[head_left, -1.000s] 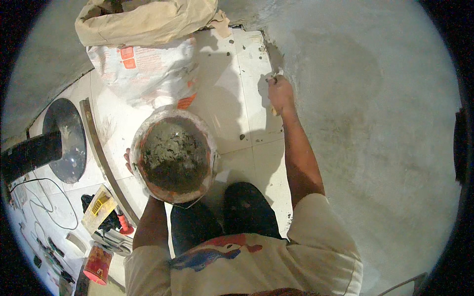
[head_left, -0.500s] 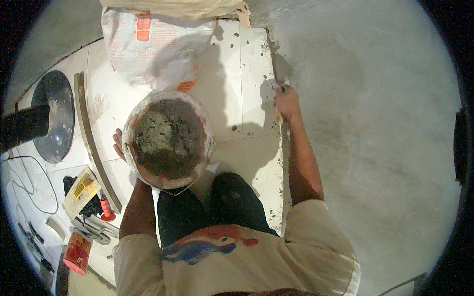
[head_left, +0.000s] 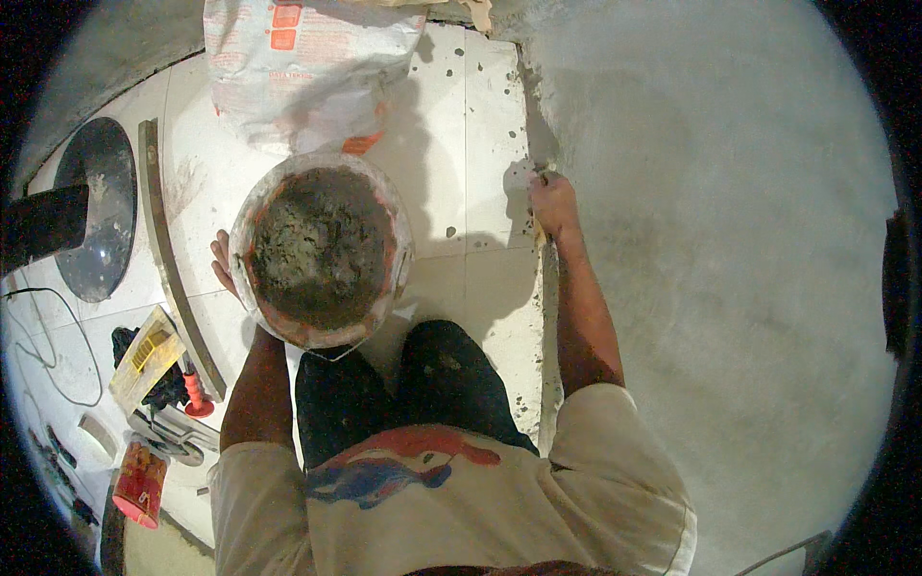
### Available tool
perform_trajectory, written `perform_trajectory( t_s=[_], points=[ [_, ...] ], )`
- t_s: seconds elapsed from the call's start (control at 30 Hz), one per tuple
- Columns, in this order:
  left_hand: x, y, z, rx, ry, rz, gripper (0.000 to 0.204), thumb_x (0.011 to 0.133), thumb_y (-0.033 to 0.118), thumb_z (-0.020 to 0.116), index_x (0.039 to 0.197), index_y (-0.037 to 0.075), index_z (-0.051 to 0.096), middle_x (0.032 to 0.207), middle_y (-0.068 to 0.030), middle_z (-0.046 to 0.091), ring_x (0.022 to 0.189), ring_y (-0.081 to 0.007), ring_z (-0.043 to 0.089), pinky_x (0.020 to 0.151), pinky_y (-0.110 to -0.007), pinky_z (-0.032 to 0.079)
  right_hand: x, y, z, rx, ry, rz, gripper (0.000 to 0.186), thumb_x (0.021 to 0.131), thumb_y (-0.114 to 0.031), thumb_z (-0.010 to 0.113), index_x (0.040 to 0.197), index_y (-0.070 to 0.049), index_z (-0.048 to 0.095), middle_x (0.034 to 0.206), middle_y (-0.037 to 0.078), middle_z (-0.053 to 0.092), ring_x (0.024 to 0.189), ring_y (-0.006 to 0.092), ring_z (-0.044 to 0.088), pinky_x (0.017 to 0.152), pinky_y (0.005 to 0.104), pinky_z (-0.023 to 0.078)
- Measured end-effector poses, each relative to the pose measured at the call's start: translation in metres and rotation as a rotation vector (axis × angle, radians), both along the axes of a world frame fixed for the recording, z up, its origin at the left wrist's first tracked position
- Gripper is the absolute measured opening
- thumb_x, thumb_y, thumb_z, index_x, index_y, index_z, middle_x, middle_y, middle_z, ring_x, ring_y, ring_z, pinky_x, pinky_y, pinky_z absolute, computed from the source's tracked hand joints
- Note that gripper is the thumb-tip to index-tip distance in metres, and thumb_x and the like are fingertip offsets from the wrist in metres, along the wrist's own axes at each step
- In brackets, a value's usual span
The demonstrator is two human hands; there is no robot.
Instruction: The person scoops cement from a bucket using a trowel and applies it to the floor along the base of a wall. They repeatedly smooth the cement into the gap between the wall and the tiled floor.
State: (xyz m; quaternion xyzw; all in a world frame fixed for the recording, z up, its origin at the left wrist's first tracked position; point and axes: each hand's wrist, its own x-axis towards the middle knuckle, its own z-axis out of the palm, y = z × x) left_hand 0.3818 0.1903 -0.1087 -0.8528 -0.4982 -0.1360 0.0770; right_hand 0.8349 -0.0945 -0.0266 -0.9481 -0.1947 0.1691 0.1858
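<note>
Head view: round bucket (head_left: 307, 336) seen from above, its pale rim crusted, its inner wall stained reddish-orange. Contents: grey mix (head_left: 319, 245), lumpy and rough on top, darker toward the edges. Wire handle (head_left: 359, 344) hangs at the near side of the rim.

Position: bucket in front of the knees, left of the body's midline, just nearer than the white bag (head_left: 307, 86). Left hand (head_left: 223, 261) at the bucket's outer left side, fingers extended and spread; palm hidden behind the bucket, so cannot tell whether it grips.

Right hand (head_left: 554, 202) clenched around a hand tool (head_left: 540, 230), a tan handle showing below the fist; working end unclear. This fist is at the seam between the tiled floor (head_left: 490, 125) and the grey wall (head_left: 672, 288). Bucket lies to its left, well apart, bare tile between. Dark spatters (head_left: 450, 231) dot that tile.
</note>
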Motion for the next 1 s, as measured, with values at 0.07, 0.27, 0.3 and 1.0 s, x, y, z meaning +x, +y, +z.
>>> perform_trajectory(
  t_s=[0.07, 0.27, 0.3, 1.0],
  points=[
    [-0.003, 0.001, -0.001, 0.010, 0.032, 0.022, 0.056, 0.108, 0.042, 0.041, 0.153, 0.007, 0.041, 0.157, -0.0162, 0.046, 0.150, -0.0318, 0.038, 0.127, -0.047, 0.018, 0.001, 0.021, 0.000, 0.010, 0.069, -0.086, 0.037, 0.099, -0.030, 0.063, 0.100, 0.007, 0.068, 0.079, 0.020, 0.071, 0.064, 0.0295, 0.068, 0.064, 0.0428, 0.054],
    [-0.003, 0.002, 0.007, 0.020, 0.031, 0.040, 0.056, 0.109, 0.041, 0.040, 0.153, 0.007, 0.042, 0.158, -0.0160, 0.045, 0.150, -0.0316, 0.039, 0.127, -0.047, 0.018, -0.045, 0.012, 0.034, -0.145, -0.038, -0.027, 0.036, 0.099, -0.031, 0.061, 0.100, 0.005, 0.069, 0.081, 0.022, 0.071, 0.069, 0.0308, 0.072, 0.066, 0.0441, 0.056],
    [-0.003, 0.002, 0.009, 0.027, 0.019, 0.024, 0.056, 0.109, 0.041, 0.040, 0.153, 0.007, 0.042, 0.158, -0.0157, 0.045, 0.149, -0.0316, 0.039, 0.127, -0.047, 0.019, -0.044, 0.013, 0.033, -0.141, -0.039, -0.017, 0.037, 0.099, -0.031, 0.060, 0.101, 0.005, 0.069, 0.083, 0.024, 0.071, 0.074, 0.0340, 0.072, 0.069, 0.0458, 0.056],
    [-0.018, 0.001, -0.020, -0.128, -0.026, 0.020, 0.057, 0.109, 0.040, 0.042, 0.154, 0.005, 0.042, 0.158, -0.0154, 0.046, 0.150, -0.0317, 0.038, 0.126, -0.047, 0.020, -0.043, 0.061, 0.042, -0.255, 0.029, 0.037, 0.039, 0.098, -0.032, 0.058, 0.103, 0.005, 0.069, 0.103, 0.032, 0.069, 0.099, 0.0507, 0.067, 0.087, 0.0539, 0.053]
  ],
)
